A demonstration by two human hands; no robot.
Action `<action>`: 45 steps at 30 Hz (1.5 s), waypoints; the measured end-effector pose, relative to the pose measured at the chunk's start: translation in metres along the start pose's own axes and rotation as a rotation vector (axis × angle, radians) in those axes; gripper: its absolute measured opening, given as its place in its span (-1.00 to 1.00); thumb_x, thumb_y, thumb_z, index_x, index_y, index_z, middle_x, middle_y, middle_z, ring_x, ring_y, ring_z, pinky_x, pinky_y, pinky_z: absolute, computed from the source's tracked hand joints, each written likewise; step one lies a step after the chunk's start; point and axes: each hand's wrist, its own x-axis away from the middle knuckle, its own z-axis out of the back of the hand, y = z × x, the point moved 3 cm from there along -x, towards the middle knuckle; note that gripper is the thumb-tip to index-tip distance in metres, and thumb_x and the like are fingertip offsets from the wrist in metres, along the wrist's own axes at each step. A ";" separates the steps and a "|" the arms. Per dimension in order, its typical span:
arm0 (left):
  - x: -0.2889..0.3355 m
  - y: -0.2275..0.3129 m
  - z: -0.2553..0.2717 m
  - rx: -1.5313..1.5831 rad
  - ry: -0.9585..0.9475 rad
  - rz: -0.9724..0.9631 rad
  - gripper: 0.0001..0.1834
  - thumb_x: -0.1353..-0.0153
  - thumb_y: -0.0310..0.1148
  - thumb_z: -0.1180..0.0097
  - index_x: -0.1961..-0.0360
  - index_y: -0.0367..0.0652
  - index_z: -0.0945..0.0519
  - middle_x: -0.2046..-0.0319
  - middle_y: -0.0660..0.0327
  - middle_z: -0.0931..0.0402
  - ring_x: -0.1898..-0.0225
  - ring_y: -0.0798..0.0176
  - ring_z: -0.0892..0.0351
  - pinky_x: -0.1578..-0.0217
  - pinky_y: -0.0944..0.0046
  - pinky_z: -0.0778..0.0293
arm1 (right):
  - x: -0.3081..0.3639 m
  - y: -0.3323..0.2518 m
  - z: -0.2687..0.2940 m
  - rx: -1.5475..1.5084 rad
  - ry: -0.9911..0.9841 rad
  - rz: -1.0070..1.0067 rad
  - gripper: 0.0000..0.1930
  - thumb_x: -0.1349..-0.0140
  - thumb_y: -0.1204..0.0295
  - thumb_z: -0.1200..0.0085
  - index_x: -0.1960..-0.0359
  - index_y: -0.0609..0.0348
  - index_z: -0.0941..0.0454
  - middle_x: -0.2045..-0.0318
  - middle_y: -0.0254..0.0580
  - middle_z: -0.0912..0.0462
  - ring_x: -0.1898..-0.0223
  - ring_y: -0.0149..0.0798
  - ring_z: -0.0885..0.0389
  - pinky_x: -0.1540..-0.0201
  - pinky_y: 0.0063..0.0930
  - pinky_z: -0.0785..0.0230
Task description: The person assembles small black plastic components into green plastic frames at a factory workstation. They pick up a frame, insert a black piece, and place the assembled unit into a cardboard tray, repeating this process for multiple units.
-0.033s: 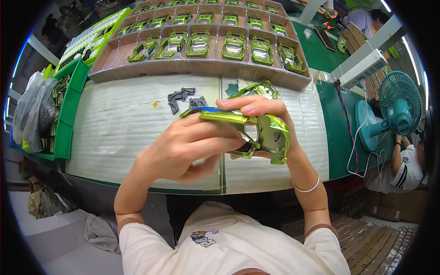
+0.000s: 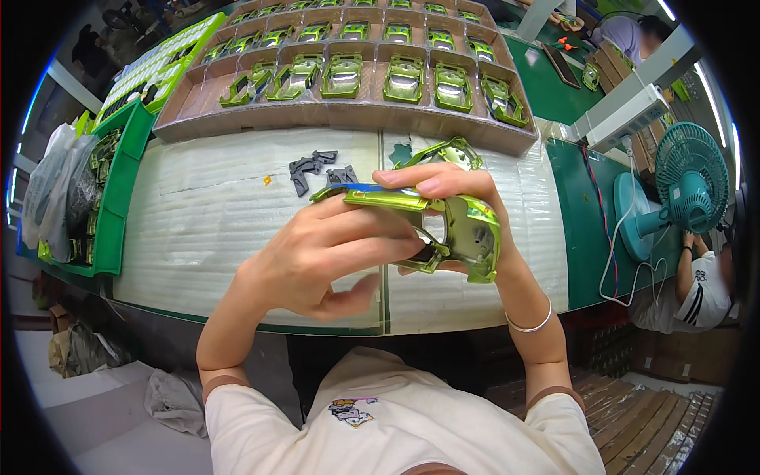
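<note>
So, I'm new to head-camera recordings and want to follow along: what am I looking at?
There is no machine here, just a person's two bare hands. A fisheye camera on their head looks down, so straight edges bend, and picture left is their left. The right hand holds a shiny green shell shaped like a car body; the left hand has its fingers at the shell's open side. On the white sheet lie small dark gray parts. Beyond stands a cardboard tray of similar shells.

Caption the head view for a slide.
Right hand holds green car shell, left hand touching it, dark grey parts beyond.
</note>
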 end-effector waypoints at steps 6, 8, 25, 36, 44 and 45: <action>0.006 0.001 -0.013 -0.045 0.161 -0.094 -0.73 0.28 -0.52 -0.16 0.41 -0.20 -0.61 0.40 0.25 -0.54 0.38 0.20 -0.52 0.36 0.30 -0.47 | -0.001 -0.004 -0.003 -0.012 -0.012 -0.002 -0.35 0.26 0.50 -0.39 0.06 0.17 -0.31 0.09 0.06 -0.52 0.05 -0.09 -0.52 0.02 -0.30 -0.38; 0.007 0.004 -0.014 -0.062 0.190 -0.067 -0.74 0.28 -0.51 -0.16 0.42 -0.19 -0.61 0.44 0.27 -0.54 0.41 0.22 -0.52 0.38 0.30 -0.47 | 0.001 -0.004 -0.003 -0.019 -0.007 0.009 -0.34 0.27 0.49 -0.40 0.06 0.17 -0.31 0.09 0.06 -0.52 0.06 -0.09 -0.52 0.02 -0.30 -0.38; 0.014 -0.028 -0.040 1.838 0.279 0.615 -0.48 -0.02 -0.60 -0.12 0.00 -0.21 -0.19 0.31 0.09 -0.53 0.32 0.34 -0.53 0.29 0.39 -0.43 | 0.002 0.006 -0.001 -0.223 0.189 -0.390 -0.70 -0.06 0.41 -0.15 0.16 0.22 -0.50 0.13 -0.15 -0.51 -0.05 -0.16 -0.38 -0.04 -0.30 -0.29; 0.006 -0.014 -0.020 0.445 0.188 0.264 -0.22 0.31 -0.33 -0.46 0.00 -0.25 -0.35 0.07 0.06 -0.41 0.07 0.22 -0.46 0.21 0.34 -0.47 | 0.009 0.012 0.014 -0.059 0.325 -0.022 -0.74 0.05 0.52 -0.25 0.38 0.16 -0.38 0.44 -0.21 -0.54 0.28 -0.22 -0.53 0.06 -0.24 -0.35; 0.004 -0.001 -0.018 0.207 0.261 0.246 -0.31 0.44 -0.43 -0.45 0.12 -0.27 -0.50 0.19 0.03 -0.52 0.17 0.18 -0.55 0.18 0.33 -0.47 | 0.007 0.011 0.003 -0.113 0.302 -0.082 -0.72 0.15 0.60 -0.31 0.44 0.10 -0.44 0.40 -0.24 -0.51 0.31 -0.32 -0.51 0.22 -0.47 -0.42; 0.005 -0.001 -0.018 0.213 0.259 0.244 -0.31 0.43 -0.43 -0.45 0.11 -0.27 -0.50 0.19 0.03 -0.52 0.17 0.18 -0.56 0.18 0.33 -0.47 | 0.007 0.009 0.003 -0.016 0.275 -0.074 -0.72 0.17 0.58 -0.33 0.45 0.09 -0.45 0.43 -0.26 -0.50 0.33 -0.33 -0.52 0.22 -0.47 -0.42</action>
